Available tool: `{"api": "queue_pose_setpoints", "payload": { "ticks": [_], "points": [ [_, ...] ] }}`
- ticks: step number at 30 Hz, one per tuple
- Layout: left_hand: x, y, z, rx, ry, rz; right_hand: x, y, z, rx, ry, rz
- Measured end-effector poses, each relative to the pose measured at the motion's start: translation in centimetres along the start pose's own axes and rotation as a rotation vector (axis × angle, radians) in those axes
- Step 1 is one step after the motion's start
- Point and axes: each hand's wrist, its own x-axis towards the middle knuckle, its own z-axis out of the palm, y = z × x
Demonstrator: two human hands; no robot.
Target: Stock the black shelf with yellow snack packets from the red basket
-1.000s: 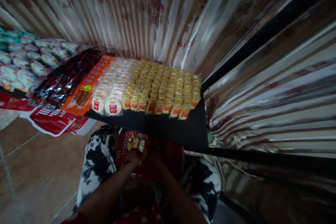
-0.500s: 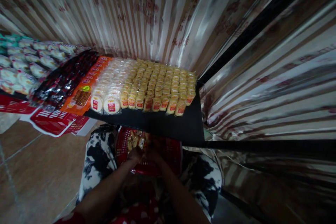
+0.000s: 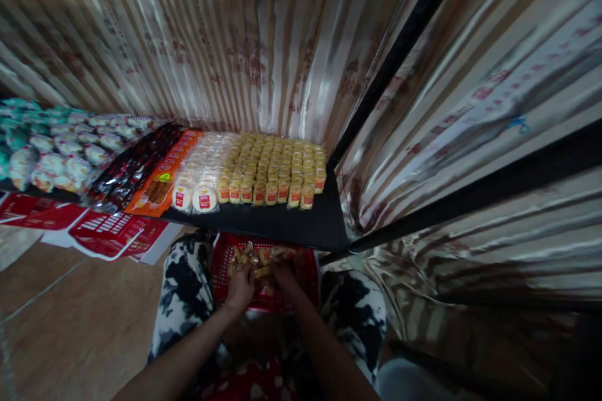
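Head camera shows, from the left, at least two red baskets (image 3: 110, 233) below the black counter (image 3: 291, 225). On it stand many white packets (image 3: 96, 153), too crowded for counting, one orange bag (image 3: 153, 195), two white round crackers (image 3: 204, 199) at the front, then nine columns of yellow packs (image 3: 277, 166). One lap basket (image 3: 309, 272), also red, carries loose packets (image 3: 247, 254), number unclear. The left hand (image 3: 241, 285) bends its fingers over them; the right hand (image 3: 283, 272) reaches among them. I cannot tell if either grip is closed on one. Between both grips lies one packet (image 3: 263, 271). Half a second earlier the hands were close together; now they are apart.
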Motion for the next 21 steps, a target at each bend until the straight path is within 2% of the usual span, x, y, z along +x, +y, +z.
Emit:
{"api": "queue_pose_setpoints", "payload": {
  "ticks": [3,7,14,17,21],
  "points": [
    [-0.6,0.9,-1.3,-0.114,0.09,0.085,-1.5,-1.8,-0.1,0.076,-0.008,-0.073],
    [-1.1,2.2,-2.6,-0.252,0.164,0.131,-3.6,-4.2,-0.5,0.148,-0.019,-0.169],
    [-2.3,5.2,-4.3,-0.357,0.189,0.2,-5.7,-6.6,-1.4,0.182,-0.039,-0.363],
    [-2.6,6.3,-4.9,-0.37,0.193,0.222,-6.4,-7.7,-1.5,0.214,-0.044,-0.38],
    [-2.2,7.4,-5.2,-0.375,0.221,0.186,-7.1,-8.7,-1.4,0.213,-0.024,-0.392]
  ]
}}
